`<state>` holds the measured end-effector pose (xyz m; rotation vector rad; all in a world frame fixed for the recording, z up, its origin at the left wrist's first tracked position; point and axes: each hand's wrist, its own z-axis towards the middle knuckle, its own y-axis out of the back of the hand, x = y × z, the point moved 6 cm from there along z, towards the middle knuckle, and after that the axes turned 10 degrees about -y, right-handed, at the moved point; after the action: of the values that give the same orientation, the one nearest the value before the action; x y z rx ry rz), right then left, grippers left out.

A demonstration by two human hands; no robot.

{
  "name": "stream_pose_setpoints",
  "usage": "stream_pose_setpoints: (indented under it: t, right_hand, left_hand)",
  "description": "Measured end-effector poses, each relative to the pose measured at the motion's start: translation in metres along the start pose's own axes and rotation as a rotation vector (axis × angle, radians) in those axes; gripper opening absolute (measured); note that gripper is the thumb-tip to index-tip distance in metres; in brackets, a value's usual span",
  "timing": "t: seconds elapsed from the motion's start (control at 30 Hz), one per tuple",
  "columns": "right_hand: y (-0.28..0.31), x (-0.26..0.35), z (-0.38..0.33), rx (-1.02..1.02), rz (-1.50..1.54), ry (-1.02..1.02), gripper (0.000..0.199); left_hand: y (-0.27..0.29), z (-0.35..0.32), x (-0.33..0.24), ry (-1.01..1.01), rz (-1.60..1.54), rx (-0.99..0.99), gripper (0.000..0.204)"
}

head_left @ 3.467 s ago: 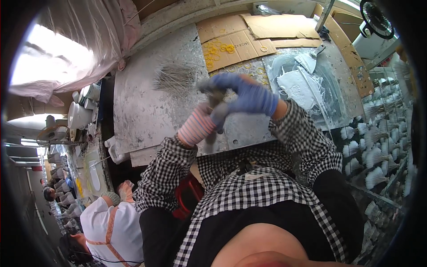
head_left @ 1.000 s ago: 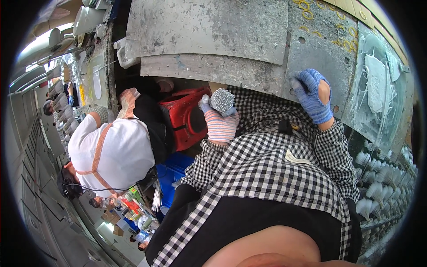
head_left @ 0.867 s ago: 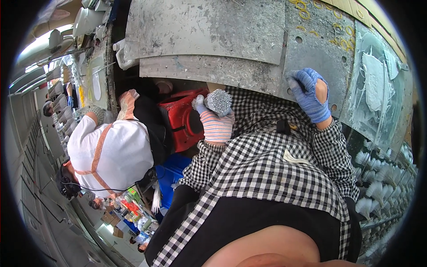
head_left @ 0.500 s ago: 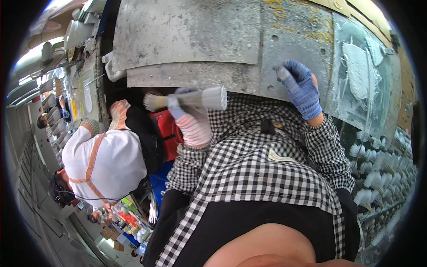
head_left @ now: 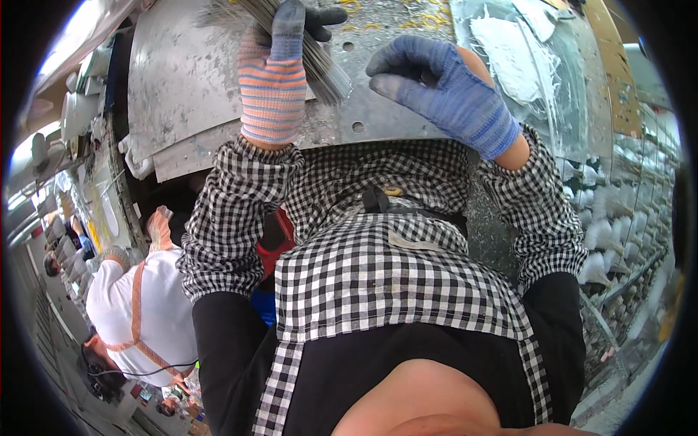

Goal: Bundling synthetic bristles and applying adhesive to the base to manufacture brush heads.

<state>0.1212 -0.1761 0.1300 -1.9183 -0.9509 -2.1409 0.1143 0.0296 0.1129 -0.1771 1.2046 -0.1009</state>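
Left hand (head_left: 273, 91), striped glove, is wrapped firmly around a grey wire bundle (head_left: 326, 71). Bundle is held slanted over the metal worktop (head_left: 193, 94); whether the worktop is touched can't be told. Right hand (head_left: 454, 94), blue glove, is held over the worktop's near part, fingers curved, gap visible between fingertips and thumb. Yellow rings (head_left: 429, 20) are scattered on the worktop's far part. White paste (head_left: 502, 54) is spread at its right side. White fan-shaped bundles (head_left: 600, 236) are racked right of the worktop.

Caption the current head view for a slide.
Left hand grips a bundle of thin grey strands over a scuffed worktop; blue-gloved right hand is curled nearby.
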Motion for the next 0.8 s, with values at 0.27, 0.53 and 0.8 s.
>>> stream_pose_setpoints:
  t: [0.27, 0.53, 0.8]
  right_hand:
    - [0.016, 0.008, -0.036, -0.133, 0.151, -0.073, 0.016]
    - [-0.064, -0.071, -0.015, -0.129, -0.123, 0.017, 0.017]
    - [-0.078, -0.065, -0.012, -0.141, -0.299, 0.193, 0.016]
  left_hand:
    - [0.035, -0.063, -0.031, 0.148, -0.203, -0.673, 0.042]
    - [0.074, -0.205, 0.005, 0.268, -1.005, -0.989, 0.020]
    - [0.082, -0.258, 0.023, 0.343, -0.792, -1.192, 0.031]
